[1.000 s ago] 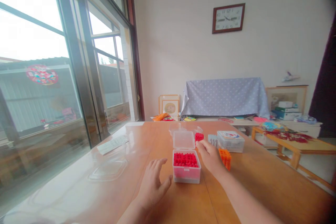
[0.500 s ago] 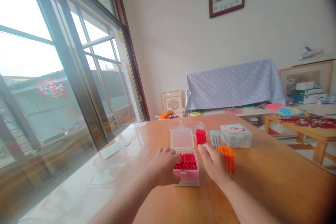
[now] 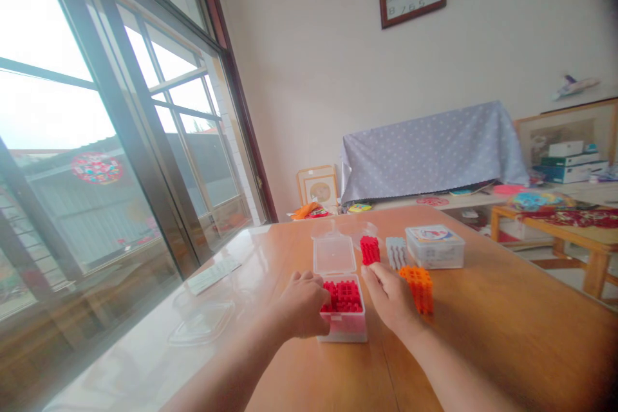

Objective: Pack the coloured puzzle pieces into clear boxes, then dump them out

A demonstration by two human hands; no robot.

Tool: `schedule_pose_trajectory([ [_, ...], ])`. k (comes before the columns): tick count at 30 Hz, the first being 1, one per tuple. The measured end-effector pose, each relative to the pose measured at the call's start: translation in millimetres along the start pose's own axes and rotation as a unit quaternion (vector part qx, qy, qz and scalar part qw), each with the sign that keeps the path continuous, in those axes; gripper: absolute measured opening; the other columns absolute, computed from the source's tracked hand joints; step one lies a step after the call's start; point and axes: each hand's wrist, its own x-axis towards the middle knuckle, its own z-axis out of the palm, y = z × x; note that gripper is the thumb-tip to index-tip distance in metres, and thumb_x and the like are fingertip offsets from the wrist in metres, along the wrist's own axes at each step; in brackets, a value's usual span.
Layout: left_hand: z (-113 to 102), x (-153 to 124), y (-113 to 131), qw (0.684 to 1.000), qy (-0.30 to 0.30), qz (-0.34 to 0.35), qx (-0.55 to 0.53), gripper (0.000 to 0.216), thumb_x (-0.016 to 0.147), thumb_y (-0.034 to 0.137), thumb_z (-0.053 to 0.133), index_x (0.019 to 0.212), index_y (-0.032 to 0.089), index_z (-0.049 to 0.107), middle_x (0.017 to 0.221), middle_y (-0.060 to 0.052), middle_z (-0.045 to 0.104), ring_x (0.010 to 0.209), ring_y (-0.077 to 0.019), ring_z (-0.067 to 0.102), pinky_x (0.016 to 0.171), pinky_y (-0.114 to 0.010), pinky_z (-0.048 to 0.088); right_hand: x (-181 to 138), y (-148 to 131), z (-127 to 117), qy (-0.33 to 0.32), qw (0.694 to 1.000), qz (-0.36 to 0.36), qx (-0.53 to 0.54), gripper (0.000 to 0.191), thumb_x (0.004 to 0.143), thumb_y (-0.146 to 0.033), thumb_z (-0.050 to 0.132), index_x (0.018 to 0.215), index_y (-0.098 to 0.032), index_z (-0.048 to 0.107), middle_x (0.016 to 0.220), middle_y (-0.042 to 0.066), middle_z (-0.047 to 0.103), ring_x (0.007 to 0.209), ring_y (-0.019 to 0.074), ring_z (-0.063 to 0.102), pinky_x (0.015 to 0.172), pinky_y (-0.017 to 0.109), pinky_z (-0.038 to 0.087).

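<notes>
My left hand (image 3: 305,304) curls over the left side of a clear plastic box (image 3: 344,337), fingers at its rim and thumb low at the front. Red interlocking plastic pieces (image 3: 346,296) fill the box, and its hinged lid (image 3: 334,255) lies back behind it. To the right of the box, the fingers of my right hand (image 3: 389,295) are closed together; what they hold, if anything, is hidden. Just beyond those fingertips stands a red stack of pieces (image 3: 369,250). An orange block stack (image 3: 419,290) is beside that hand, with a grey stack (image 3: 396,252) behind.
A closed clear box with a printed lid (image 3: 435,247) stands at the back right of the wooden table (image 3: 473,328). Clear plastic lids (image 3: 203,322) and a pale sheet (image 3: 214,275) lie on the left. Windows (image 3: 159,141) rise along the left side.
The camera view has shifted slightly. My right hand's fingertips have moved a little to the left, closer to the box. My left hand stays at the box, and the stacks have not moved.
</notes>
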Motion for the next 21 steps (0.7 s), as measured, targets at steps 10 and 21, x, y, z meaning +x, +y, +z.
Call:
schedule_pose_trajectory([
  [10,-1,-7,1,0.999,0.022,-0.013,-0.030,0.020,0.065,0.029,0.072,0.081,0.023,0.063,0.088,-0.002,0.064,0.089,-0.0234,0.055,0.082,-0.036,0.038,0,1,1,-0.004,1.000,-0.003,-0.006,0.039,0.101,-0.044,0.040,0.067,-0.023,0.043,0.064,-0.001,0.050,0.065,0.0158,0.048,0.065,0.027,0.034],
  [21,-13,2,20,0.998,0.036,0.004,-0.047,0.043,0.065,0.043,0.077,0.103,0.027,0.064,0.101,-0.004,0.066,0.100,-0.0280,0.056,0.088,-0.040,0.041,1,-1,1,-0.016,1.000,0.004,-0.003,0.041,0.100,-0.044,0.041,0.065,-0.022,0.044,0.062,-0.002,0.048,0.061,0.0141,0.046,0.062,0.026,0.032],
])
